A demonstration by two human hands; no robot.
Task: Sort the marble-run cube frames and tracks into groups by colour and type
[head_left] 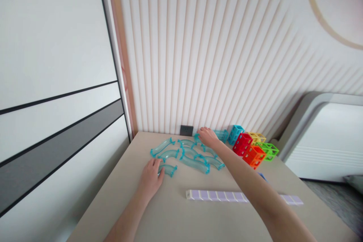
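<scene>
My left hand (151, 177) rests at the table's left side, its thumb and fingers closed around the left end of a clear teal curved track piece (169, 170). At the back, near the wall, my right hand (208, 136) has its fingers closed on another teal track piece (196, 138); its palm hides much of that piece. Between the hands lie several more translucent teal track pieces, among them a long straight one (195, 163) and a wavy one (162, 147) at the back left.
Right of my right hand stand open-framed cubes in blue (235, 135), red (242, 144), orange (254, 157), yellow and green (268, 151). A long row of purple-topped white blocks (217, 196) crosses the table (167, 215), partly behind my right forearm. A black socket (186, 130) sits on the ribbed wall.
</scene>
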